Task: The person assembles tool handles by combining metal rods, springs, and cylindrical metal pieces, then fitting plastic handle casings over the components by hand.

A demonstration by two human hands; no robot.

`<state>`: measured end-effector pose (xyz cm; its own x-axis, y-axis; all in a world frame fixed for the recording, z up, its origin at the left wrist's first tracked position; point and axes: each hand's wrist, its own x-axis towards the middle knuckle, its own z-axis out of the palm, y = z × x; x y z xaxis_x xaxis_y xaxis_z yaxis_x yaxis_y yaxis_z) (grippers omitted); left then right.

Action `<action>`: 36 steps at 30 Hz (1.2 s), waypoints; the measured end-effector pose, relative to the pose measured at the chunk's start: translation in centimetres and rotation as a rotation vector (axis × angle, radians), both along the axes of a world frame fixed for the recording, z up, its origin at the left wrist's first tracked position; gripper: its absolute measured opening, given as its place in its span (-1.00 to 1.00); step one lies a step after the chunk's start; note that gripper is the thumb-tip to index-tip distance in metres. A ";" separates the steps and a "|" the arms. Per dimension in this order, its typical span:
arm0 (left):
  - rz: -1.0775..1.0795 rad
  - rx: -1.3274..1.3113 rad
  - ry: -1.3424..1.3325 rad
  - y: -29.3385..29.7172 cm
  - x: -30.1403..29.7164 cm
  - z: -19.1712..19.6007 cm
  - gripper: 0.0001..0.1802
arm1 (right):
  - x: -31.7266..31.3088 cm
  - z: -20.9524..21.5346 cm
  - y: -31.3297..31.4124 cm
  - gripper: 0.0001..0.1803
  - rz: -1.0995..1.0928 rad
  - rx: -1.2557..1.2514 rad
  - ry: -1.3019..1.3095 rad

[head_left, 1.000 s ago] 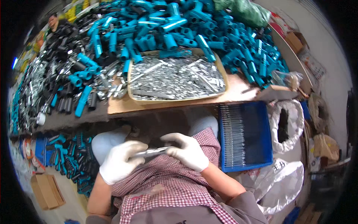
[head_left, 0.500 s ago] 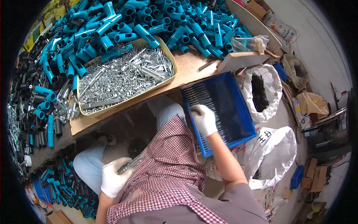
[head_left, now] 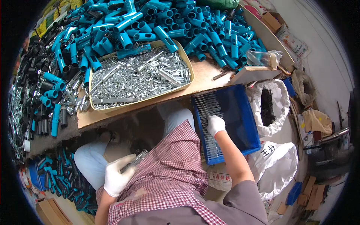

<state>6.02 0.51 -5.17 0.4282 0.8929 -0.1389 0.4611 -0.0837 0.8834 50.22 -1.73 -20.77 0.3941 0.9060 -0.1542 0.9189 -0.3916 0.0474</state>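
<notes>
My left hand, in a white glove, grips a bundle of short metal tubes above my lap and the checked apron. My right hand, also gloved, reaches into the blue plastic crate at my right side. Its fingers rest on the row of thin metal rods lined along the crate's left part. Whether the fingers hold a rod I cannot tell. In front of me a shallow tan tray full of silvery metal parts sits on the wooden bench.
A heap of teal plastic tubes covers the back of the bench; black tubes and metal pieces lie at the left. A white sack of dark parts and another white sack stand at my right. More teal tubes lie below left.
A second ago both hands held the metal bundle over my lap. My right hand then went right to the blue crate and now rests on its rods; my left hand keeps the bundle.
</notes>
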 end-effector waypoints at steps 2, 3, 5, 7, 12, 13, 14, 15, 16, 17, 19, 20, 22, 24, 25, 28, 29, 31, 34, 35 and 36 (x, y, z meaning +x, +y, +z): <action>0.001 -0.001 0.007 0.3 -0.3 0.5 -0.60 | -0.3 2.4 0.3 -0.78 -0.130 0.030 0.079; -0.003 -0.015 0.013 0.4 -0.6 0.9 -0.60 | -1.1 4.4 0.6 -0.77 -0.213 0.117 0.117; 0.008 -0.033 0.017 0.6 -1.0 1.2 -0.60 | -2.5 8.8 0.1 -0.79 -0.268 0.514 0.446; -0.002 -0.131 0.019 0.7 -1.5 1.1 -0.60 | -5.1 11.3 0.1 -0.85 -0.419 0.655 1.293; -0.003 -0.144 -0.023 1.5 -0.9 1.4 -0.39 | -18.5 12.4 -0.4 -0.63 -0.250 0.457 2.155; 0.025 -0.136 -0.014 1.3 -0.9 1.8 -0.39 | -21.1 12.7 -0.2 -0.61 -0.236 0.390 2.244; 0.110 -0.098 -0.152 0.9 -0.8 2.4 -0.39 | -22.7 12.5 0.0 -0.65 -0.197 0.297 2.329; 0.197 -0.056 -0.286 0.7 -1.1 3.0 -0.38 | -24.3 13.3 0.3 -0.63 -0.185 0.237 2.377; 0.255 -0.044 -0.239 0.7 -1.7 3.8 -0.37 | -25.0 13.9 0.6 -0.61 -0.164 0.184 2.328; 0.279 -0.036 -0.231 0.6 -2.5 3.8 -0.37 | -25.8 14.5 0.8 -0.59 -0.145 0.136 2.277; 0.363 0.090 -0.222 0.4 -4.1 3.7 -0.41 | -26.4 16.1 1.4 -0.58 -0.060 0.031 2.167; 0.411 0.050 -0.244 0.2 -4.4 4.1 -0.46 | -26.4 16.6 1.5 -0.56 0.008 -0.044 2.041; 0.443 0.038 -0.259 -0.1 -5.3 4.5 -0.48 | -27.0 16.9 1.6 -0.59 0.066 -0.060 1.992; 0.465 0.026 -0.280 0.0 -5.7 4.7 -0.49 | -27.3 16.7 1.5 -0.64 0.167 -0.027 1.873; 0.478 -0.051 -0.284 0.1 -5.7 5.1 -0.50 | -27.4 16.7 1.5 -0.64 0.173 -0.034 1.871; 0.471 -0.113 -0.298 0.2 -6.0 5.2 -0.52 | -27.7 16.7 1.5 -0.68 0.258 0.028 1.774; 0.453 -0.095 -0.302 0.1 -6.1 5.1 -0.53 | -27.8 16.6 1.5 -0.69 0.218 0.002 1.750; 0.417 0.025 -0.234 -0.2 -6.0 5.0 -0.53 | -28.0 16.4 1.4 -0.70 0.182 -0.025 1.724; 0.363 0.174 -0.177 -0.5 -6.3 4.8 -0.50 | -27.7 17.1 1.7 -0.75 0.290 0.201 1.413; 0.340 0.199 -0.189 -0.6 -6.5 4.8 -0.49 | -27.0 17.6 2.0 -0.77 0.243 0.256 1.349; 0.356 0.197 -0.134 -0.6 -6.9 5.1 -0.50 | -26.0 17.7 2.3 -0.78 0.158 0.291 1.339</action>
